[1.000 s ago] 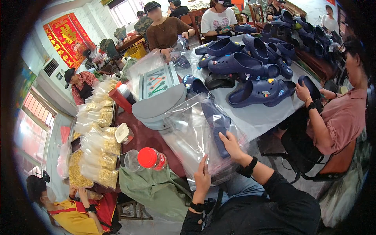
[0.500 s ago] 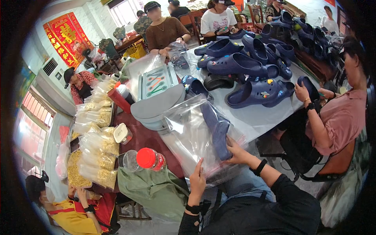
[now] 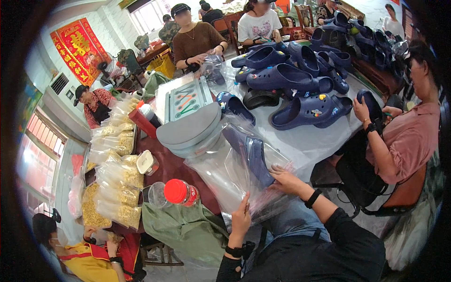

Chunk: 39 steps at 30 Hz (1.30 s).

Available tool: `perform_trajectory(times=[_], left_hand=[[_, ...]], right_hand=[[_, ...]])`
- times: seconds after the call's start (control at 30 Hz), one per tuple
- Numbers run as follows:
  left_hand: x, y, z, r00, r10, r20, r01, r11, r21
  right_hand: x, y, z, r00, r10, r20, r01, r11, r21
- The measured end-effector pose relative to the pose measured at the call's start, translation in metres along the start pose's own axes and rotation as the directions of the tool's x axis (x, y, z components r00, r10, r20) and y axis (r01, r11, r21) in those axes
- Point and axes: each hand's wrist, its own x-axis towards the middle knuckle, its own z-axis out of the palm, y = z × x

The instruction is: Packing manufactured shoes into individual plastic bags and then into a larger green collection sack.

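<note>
A pair of navy clogs [image 3: 257,162] lies inside a clear plastic bag [image 3: 221,176] on the near part of the table, the toes pointing away from me. My left hand [image 3: 241,215] pinches the near edge of the bag, left of the clogs. At the heel end, my right hand [image 3: 287,181] has its fingers and thumb about the nearer clog, by the bag's mouth. The film's reflections partly hide the clogs. More clear bags are stacked flat beneath.
Navy clogs [image 3: 307,110] with charms are heaped at the back right. A grey lidded box [image 3: 188,134] stands beyond my bag. Left are a red-capped jar [image 3: 181,191], a green cloth [image 3: 183,228] and bags of yellow pieces [image 3: 120,188]. Co-workers sit around the tables; one at right handles a clog.
The clogs have slid farther into the bag, away from me. My right hand has followed a little, its fingers straighter at the heel. My left hand has shifted slightly right.
</note>
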Motion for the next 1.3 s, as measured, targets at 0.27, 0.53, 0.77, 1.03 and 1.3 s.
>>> perform_trajectory(times=[0.27,0.53,0.77,1.03,1.3], left_hand=[[0.015,0.008,0.004,0.995,-0.077,0.069,0.065,0.985,0.159],[0.029,-0.019,0.009,0.995,-0.050,-0.088,0.077,0.940,0.334],[0.039,-0.042,0.033,0.999,0.037,-0.021,-0.019,0.834,0.551],[0.029,-0.048,0.035,0.996,0.041,-0.081,0.023,0.751,0.660],[0.031,-0.046,0.042,0.991,0.087,-0.098,-0.001,0.754,0.656]], right_hand=[[0.006,-0.027,-0.025,0.981,0.178,0.074,-0.179,0.984,0.005],[0.034,-0.053,-0.122,0.975,-0.034,0.220,-0.188,0.406,0.894],[0.125,0.032,-0.117,0.948,0.312,-0.061,0.009,0.165,0.986],[0.176,0.112,-0.025,0.932,0.330,-0.147,-0.222,0.843,0.490],[0.196,0.139,0.002,0.888,0.409,-0.211,-0.423,0.906,-0.024]])
